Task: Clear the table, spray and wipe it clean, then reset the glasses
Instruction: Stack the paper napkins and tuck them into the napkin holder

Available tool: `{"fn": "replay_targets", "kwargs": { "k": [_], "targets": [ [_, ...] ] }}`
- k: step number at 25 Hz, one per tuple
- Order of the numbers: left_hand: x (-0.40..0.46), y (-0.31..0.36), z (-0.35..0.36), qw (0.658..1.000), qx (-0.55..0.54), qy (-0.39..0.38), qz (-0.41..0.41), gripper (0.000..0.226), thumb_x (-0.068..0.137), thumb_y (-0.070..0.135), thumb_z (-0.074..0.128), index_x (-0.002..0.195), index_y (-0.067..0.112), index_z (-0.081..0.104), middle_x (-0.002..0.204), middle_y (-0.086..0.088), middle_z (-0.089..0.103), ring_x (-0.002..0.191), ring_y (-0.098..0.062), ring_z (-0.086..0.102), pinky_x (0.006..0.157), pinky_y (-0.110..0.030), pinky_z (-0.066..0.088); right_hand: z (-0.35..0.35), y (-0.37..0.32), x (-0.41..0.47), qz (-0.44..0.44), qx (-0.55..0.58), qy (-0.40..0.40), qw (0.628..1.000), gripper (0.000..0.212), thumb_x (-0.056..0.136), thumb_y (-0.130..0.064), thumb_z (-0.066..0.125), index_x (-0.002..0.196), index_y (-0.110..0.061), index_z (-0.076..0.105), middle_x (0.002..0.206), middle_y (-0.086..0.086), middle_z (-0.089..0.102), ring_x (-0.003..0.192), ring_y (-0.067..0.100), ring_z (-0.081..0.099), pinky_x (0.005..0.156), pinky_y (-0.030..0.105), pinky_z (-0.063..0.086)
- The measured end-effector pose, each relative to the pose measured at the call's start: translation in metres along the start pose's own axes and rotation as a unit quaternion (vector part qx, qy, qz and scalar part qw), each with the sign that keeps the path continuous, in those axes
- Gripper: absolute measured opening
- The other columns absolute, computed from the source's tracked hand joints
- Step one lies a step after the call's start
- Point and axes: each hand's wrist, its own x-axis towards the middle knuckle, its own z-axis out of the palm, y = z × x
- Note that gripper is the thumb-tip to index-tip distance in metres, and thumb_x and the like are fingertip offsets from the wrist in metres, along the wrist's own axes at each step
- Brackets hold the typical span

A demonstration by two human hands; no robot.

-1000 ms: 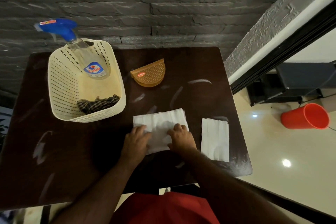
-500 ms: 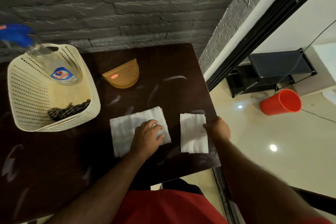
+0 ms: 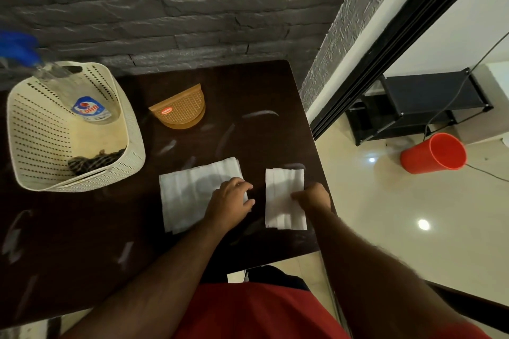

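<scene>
Two stacks of white napkins on the dark table [image 3: 82, 242]: wide stack [image 3: 190, 192] near centre, narrow stack [image 3: 283, 198] by the right edge, apart from each other. Left hand [image 3: 230, 201] lies on the right end of the wide stack, fingers spread fairly flat, pressing rather than gripping; it covers that corner of the stack. Right hand [image 3: 312, 197] sits at the right edge of the narrow stack, fingers curled onto the paper; whether it pinches sheets or only rests on them, cannot tell, since the fingertips are tucked under the knuckles.

Cream perforated basket [image 3: 30, 146] on the left of the table. Spray bottle [image 3: 88, 107] leans inside it, label readable, blue trigger head blurred and cut off at the left frame edge. Dark checked cloth [image 3: 93, 161] in the basket bottom, partly hidden by the near wall. Brown half-round holder [image 3: 180, 111] stands behind the napkins, near the back edge. Table surface shows pale smears; near-left part is too dark to read.

Off the table, right: red bucket [image 3: 435, 153] tipped on its side on the floor, black shelf unit [image 3: 429, 96] behind it.
</scene>
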Motion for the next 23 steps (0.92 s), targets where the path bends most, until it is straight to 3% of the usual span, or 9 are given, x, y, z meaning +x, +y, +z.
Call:
{"fn": "replay_targets", "kwargs": {
  "k": [4,7,10,13,16,18,20,22,23],
  "targets": [
    [-0.001,0.018,-0.011,0.969,-0.235,0.014,-0.081,0.034,0.091,0.041,0.060,0.120,0.022,0.060,0.119,0.005,0.061,0.107,-0.011,0.058,0.085,-0.024,0.048,-0.012,-0.040,-0.024,-0.091,0.070,0.025,0.993,0.020,0.083,-0.021,0.067,0.101,-0.013,0.067,0.093,0.003,0.069,0.085,0.023,0.067,0.073,0.036,0.057],
    [0.002,0.032,-0.023,0.808,-0.560,-0.041,-0.175,0.058,0.082,0.066,0.050,0.120,0.024,0.060,0.118,0.001,0.066,0.104,-0.012,0.063,0.087,-0.031,0.052,-0.006,-0.084,-0.069,-0.231,0.101,0.005,0.968,0.013,0.089,-0.026,0.065,0.097,-0.016,0.063,0.075,-0.011,0.062,0.069,0.007,0.064,0.057,0.021,0.050],
    [0.003,0.022,-0.028,0.691,-0.681,-0.007,-0.242,0.068,0.077,0.072,0.054,0.124,0.023,0.061,0.115,-0.004,0.069,0.108,-0.023,0.065,0.095,-0.045,0.050,0.008,-0.101,-0.096,-0.322,0.140,-0.071,0.934,0.016,0.087,-0.030,0.068,0.099,-0.021,0.065,0.082,-0.007,0.071,0.069,0.006,0.070,0.062,0.027,0.059],
    [0.001,0.008,-0.037,0.667,-0.695,0.043,-0.266,0.040,0.089,0.039,0.062,0.122,0.016,0.063,0.107,-0.012,0.072,0.100,-0.036,0.066,0.091,-0.057,0.050,0.005,-0.097,-0.082,-0.244,0.250,-0.024,0.937,0.010,0.087,-0.024,0.066,0.095,-0.017,0.066,0.085,0.000,0.071,0.072,0.016,0.071,0.070,0.039,0.061],
    [-0.003,0.000,-0.047,0.645,-0.715,0.005,-0.269,0.033,0.092,0.038,0.059,0.117,0.017,0.062,0.108,-0.013,0.071,0.102,-0.038,0.065,0.093,-0.060,0.048,0.003,-0.090,-0.059,-0.129,0.253,-0.113,0.952,0.058,0.076,-0.050,0.077,0.116,-0.011,0.060,0.105,0.003,0.070,0.090,0.017,0.069,0.076,0.036,0.061],
    [-0.008,-0.003,-0.049,0.650,-0.715,-0.019,-0.259,0.033,0.094,0.039,0.057,0.116,0.015,0.063,0.109,-0.012,0.071,0.103,-0.036,0.066,0.094,-0.054,0.049,0.007,-0.089,-0.056,-0.066,0.290,-0.280,0.913,0.052,0.080,-0.047,0.075,0.111,-0.007,0.064,0.104,0.008,0.073,0.090,0.021,0.071,0.073,0.037,0.061],
    [-0.014,-0.013,-0.043,0.747,-0.609,0.004,-0.266,0.036,0.093,0.041,0.058,0.115,0.013,0.064,0.104,-0.008,0.072,0.097,-0.030,0.067,0.088,-0.043,0.053,0.017,-0.084,-0.060,-0.046,0.295,-0.348,0.889,0.033,0.087,-0.029,0.073,0.106,-0.003,0.068,0.095,0.010,0.075,0.082,0.022,0.073,0.075,0.040,0.061],
    [-0.026,-0.030,-0.030,0.858,-0.437,0.038,-0.268,0.032,0.091,0.037,0.061,0.109,0.012,0.067,0.096,-0.004,0.071,0.091,-0.024,0.066,0.078,-0.034,0.052,0.035,-0.074,-0.061,-0.061,0.274,-0.321,0.905,0.017,0.088,-0.010,0.071,0.100,0.002,0.068,0.082,0.011,0.072,0.061,0.015,0.071,0.058,0.031,0.059],
    [-0.033,-0.042,-0.022,0.873,-0.404,0.039,-0.271,0.027,0.090,0.033,0.064,0.104,0.011,0.069,0.093,-0.004,0.071,0.090,-0.023,0.066,0.077,-0.035,0.053,0.045,-0.069,-0.061,-0.075,0.249,-0.293,0.920,0.009,0.087,-0.005,0.070,0.094,0.000,0.068,0.079,0.011,0.070,0.056,0.012,0.068,0.053,0.028,0.057]
  ]
}}
